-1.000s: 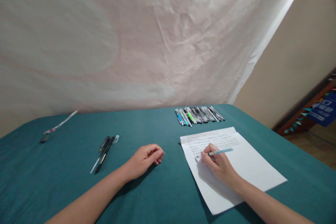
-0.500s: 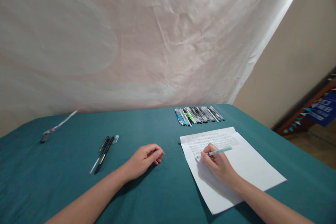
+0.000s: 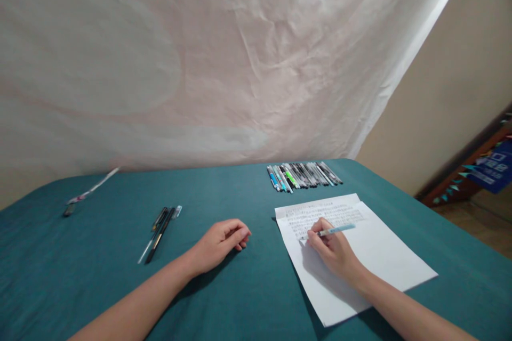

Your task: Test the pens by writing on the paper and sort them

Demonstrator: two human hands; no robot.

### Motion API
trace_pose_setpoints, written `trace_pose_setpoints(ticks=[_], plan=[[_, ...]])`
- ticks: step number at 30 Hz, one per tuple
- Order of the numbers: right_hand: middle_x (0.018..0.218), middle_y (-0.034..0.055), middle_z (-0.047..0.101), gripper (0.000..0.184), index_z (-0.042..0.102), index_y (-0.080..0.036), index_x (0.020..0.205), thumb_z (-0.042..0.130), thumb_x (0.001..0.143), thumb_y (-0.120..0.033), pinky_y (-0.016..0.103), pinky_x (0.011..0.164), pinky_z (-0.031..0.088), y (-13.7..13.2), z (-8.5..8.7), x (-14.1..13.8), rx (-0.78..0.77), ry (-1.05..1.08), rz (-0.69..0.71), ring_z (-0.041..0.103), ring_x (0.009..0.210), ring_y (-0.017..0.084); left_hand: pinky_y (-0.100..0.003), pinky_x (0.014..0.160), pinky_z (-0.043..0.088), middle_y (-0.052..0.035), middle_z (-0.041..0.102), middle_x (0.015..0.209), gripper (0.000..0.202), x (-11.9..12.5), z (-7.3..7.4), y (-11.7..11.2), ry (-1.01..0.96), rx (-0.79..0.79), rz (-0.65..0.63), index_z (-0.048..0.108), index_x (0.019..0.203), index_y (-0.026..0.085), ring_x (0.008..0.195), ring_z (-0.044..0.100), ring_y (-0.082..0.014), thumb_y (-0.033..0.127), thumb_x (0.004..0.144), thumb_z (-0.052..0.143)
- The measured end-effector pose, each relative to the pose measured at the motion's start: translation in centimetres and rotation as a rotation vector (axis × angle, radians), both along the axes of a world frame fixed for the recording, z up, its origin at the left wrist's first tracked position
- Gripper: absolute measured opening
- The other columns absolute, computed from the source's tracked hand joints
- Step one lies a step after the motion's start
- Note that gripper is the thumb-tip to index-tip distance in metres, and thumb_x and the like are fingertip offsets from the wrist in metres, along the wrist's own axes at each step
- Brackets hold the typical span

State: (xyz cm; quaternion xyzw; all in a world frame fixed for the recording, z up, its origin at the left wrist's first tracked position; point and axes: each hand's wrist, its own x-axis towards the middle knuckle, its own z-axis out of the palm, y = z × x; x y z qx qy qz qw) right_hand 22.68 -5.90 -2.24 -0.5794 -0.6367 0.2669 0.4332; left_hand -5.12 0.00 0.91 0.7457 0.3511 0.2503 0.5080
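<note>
My right hand (image 3: 332, 248) is closed around a light-blue pen (image 3: 339, 229), its tip against the white paper (image 3: 384, 256). Rows of handwriting fill the upper part of the sheet, and the side of the hand rests just below them. To the left of the paper, my left hand (image 3: 222, 242) lies on the table with its fingers curled in loosely; nothing shows in them. A few dark pens (image 3: 160, 234) and a clear cap lie farther left, apart from that hand.
Behind the paper, many pens (image 3: 304, 176) lie side by side in a row. A white strip with a dark end (image 3: 94, 187) is at the far left of the green tablecloth (image 3: 224, 186). A pale curtain (image 3: 200, 64) hangs along the table's back edge.
Almost nothing differs. The pen tip and right hand have shifted very slightly along the paper; the left hand stays put.
</note>
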Motion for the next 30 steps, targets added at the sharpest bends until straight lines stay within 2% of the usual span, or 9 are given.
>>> trace_pose_setpoints(ticks=[15, 20, 22, 26, 29, 30], plan=[[0.057, -0.0015, 0.052, 0.021, 0.046, -0.020, 0.071, 0.045, 0.083, -0.037, 0.025, 0.047, 0.034, 0.0, 0.0, 0.1, -0.018, 0.019, -0.024, 0.047, 0.051, 0.012, -0.025, 0.065, 0.046, -0.0032, 0.059, 0.079, 0.031, 0.0, -0.1, 0.1, -0.009, -0.009, -0.005, 0.057, 0.084, 0.015, 0.074, 0.057, -0.0139, 0.041, 0.086, 0.040], [0.060, 0.0005, 0.052, 0.021, 0.048, -0.020, 0.070, 0.047, 0.082, -0.036, 0.023, 0.043, 0.034, -0.4, 0.8, -0.7, 0.002, -0.003, -0.026, 0.048, 0.054, 0.013, -0.025, 0.065, 0.046, -0.0036, 0.061, 0.078, 0.032, -0.2, 0.3, 0.0, 0.028, -0.030, -0.021, 0.058, 0.088, 0.015, 0.072, 0.057, -0.0138, 0.042, 0.085, 0.041], [0.067, 0.0026, 0.055, 0.017, 0.051, -0.020, 0.076, 0.048, 0.082, -0.035, 0.022, 0.043, 0.036, -0.6, 1.3, -1.3, 0.006, -0.042, 0.000, 0.051, 0.060, 0.015, -0.024, 0.063, 0.045, -0.0034, 0.063, 0.077, 0.031, -0.7, 0.7, 0.3, 0.091, 0.037, -0.003, 0.059, 0.089, 0.015, 0.068, 0.057, -0.0138, 0.040, 0.084, 0.043], [0.076, 0.0039, 0.059, 0.012, 0.055, -0.022, 0.082, 0.047, 0.083, -0.030, 0.026, 0.059, 0.042, -0.3, 2.5, -3.5, 0.088, -0.155, 0.190, 0.054, 0.070, 0.017, -0.024, 0.066, 0.043, -0.0032, 0.064, 0.080, 0.021, -2.9, 2.2, 1.8, 0.333, 0.370, 0.155, 0.063, 0.084, 0.018, 0.072, 0.058, -0.0156, 0.033, 0.081, 0.049], [0.077, 0.0032, 0.059, 0.013, 0.058, -0.022, 0.084, 0.046, 0.084, -0.027, 0.027, 0.066, 0.042, 0.1, 3.6, -6.4, 0.150, -0.195, 0.348, 0.055, 0.070, 0.016, -0.025, 0.071, 0.041, -0.0030, 0.065, 0.084, 0.015, -5.9, 3.2, 3.3, 0.698, 0.564, 0.384, 0.062, 0.083, 0.021, 0.078, 0.058, -0.0171, 0.028, 0.080, 0.050], [0.078, 0.0032, 0.059, 0.013, 0.058, -0.022, 0.087, 0.046, 0.084, -0.027, 0.027, 0.065, 0.042, 0.3, 4.0, -7.5, 0.159, -0.191, 0.386, 0.055, 0.070, 0.016, -0.027, 0.072, 0.040, -0.0048, 0.065, 0.085, 0.014, -7.0, 3.3, 3.7, 0.760, 0.571, 0.449, 0.062, 0.082, 0.020, 0.081, 0.058, -0.0189, 0.027, 0.079, 0.051]])
